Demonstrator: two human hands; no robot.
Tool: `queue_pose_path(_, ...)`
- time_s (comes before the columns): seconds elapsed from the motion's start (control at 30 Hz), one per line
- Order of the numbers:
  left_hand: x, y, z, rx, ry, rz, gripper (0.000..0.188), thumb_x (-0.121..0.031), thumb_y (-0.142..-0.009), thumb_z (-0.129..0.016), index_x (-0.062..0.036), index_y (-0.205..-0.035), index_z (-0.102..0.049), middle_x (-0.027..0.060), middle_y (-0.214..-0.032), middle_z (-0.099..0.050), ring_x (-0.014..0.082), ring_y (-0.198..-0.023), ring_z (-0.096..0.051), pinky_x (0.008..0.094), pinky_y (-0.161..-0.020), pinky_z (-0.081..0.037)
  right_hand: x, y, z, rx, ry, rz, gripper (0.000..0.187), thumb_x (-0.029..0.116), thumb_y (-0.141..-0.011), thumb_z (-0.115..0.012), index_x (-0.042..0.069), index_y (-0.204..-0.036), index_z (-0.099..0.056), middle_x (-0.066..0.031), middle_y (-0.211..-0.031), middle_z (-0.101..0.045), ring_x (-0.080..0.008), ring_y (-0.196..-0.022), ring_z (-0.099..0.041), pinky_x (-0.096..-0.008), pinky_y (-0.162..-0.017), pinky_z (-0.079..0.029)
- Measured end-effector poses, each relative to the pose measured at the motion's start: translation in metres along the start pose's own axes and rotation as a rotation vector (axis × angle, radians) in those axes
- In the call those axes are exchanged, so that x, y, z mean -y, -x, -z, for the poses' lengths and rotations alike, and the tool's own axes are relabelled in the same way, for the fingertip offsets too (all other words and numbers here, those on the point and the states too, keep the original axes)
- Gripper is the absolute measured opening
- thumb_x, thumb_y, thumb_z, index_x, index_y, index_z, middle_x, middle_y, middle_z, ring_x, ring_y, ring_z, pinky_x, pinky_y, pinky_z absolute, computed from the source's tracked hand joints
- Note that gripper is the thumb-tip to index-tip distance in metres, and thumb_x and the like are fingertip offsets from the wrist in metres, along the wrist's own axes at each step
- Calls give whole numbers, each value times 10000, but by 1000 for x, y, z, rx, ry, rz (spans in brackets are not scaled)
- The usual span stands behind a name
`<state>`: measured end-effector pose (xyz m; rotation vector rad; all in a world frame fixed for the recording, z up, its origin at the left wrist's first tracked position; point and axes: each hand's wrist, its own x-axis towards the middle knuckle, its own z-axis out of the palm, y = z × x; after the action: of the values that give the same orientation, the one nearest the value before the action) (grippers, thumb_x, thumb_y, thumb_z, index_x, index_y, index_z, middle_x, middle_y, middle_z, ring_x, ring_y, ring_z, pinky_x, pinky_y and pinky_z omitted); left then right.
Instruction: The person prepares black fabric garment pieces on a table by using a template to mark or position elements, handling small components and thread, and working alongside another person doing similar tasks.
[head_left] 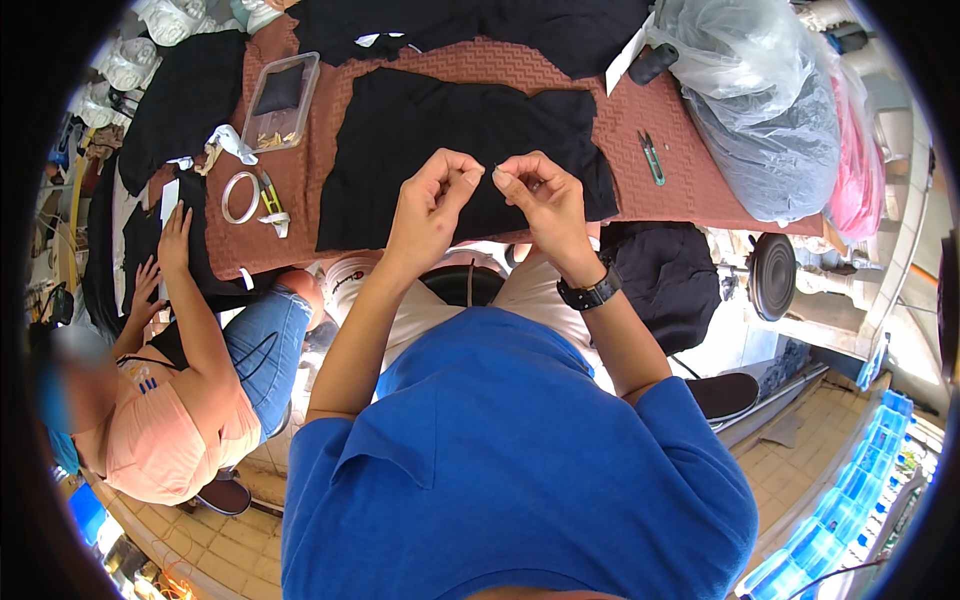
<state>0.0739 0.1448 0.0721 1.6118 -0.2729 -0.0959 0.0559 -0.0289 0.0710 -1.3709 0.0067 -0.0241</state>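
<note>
Black cloth (460,115) beneath both hands (432,205) (550,205), each pinched closed, anything held too small to tell.

A sewing workshop, by the look of it — black cloth pieces (450,125) spread over a brown-covered worktop (700,185), green-handled thread snips (655,165) and a dark thread spool (653,63) nearby, a co-worker (175,440) seated alongside.

Floor (822,428): tan, tiled, with visible joints; seen lower left and lower right. Furniture: one tabletop (625,130), red-brown, textured surface. Right side: white ledge (903,240), curving. Lower right: row of translucent blue pieces (845,510). Light: bright, strongest toward right.
</note>
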Motion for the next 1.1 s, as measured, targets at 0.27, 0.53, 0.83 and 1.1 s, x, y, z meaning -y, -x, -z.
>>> queue_pose_path(0.27,-8,-2,-7,-145,61,-134,138,-54,-913,-732,-35,-1043,-773,-97,-699,-442,0,-612,-310,211,-528,-234,-5,4,-21,-84,-58,204,76,8,-924,-722,-15,-996,-710,-21,-957,-608,-68,-829,-582,-219,-727,-477)
queue_pose_path(0.53,-11,0,-16,-324,266,-19,98,-33,-878,-780,-16,-975,-783,-116,-661,-464,-19,-578,-296,189,-517,-211,4,1,-36,-150,132,418,82,-28,-907,-714,-20,-989,-722,-54,-966,-632,-84,-818,-606,-226,-711,-503)
queue_pose_path(0.83,-5,1,-19,-408,275,-54,74,-47,-907,-755,3,-961,-747,-138,-623,-397,-31,-564,-279,182,-510,-204,9,5,-42,-92,20,295,117,-47,-899,-707,-28,-1013,-722,-51,-957,-637,-101,-845,-627,-233,-752,-520)
queue_pose_path(1.1,2,7,-18,-376,114,-109,67,-55,-906,-749,-19,-962,-740,-125,-603,-337,-24,-555,-261,198,-498,-203,11,0,-30,55,-317,84,172,13,-947,-677,-39,-1106,-717,-55,-999,-632,-111,-884,-638,-256,-804,-543)
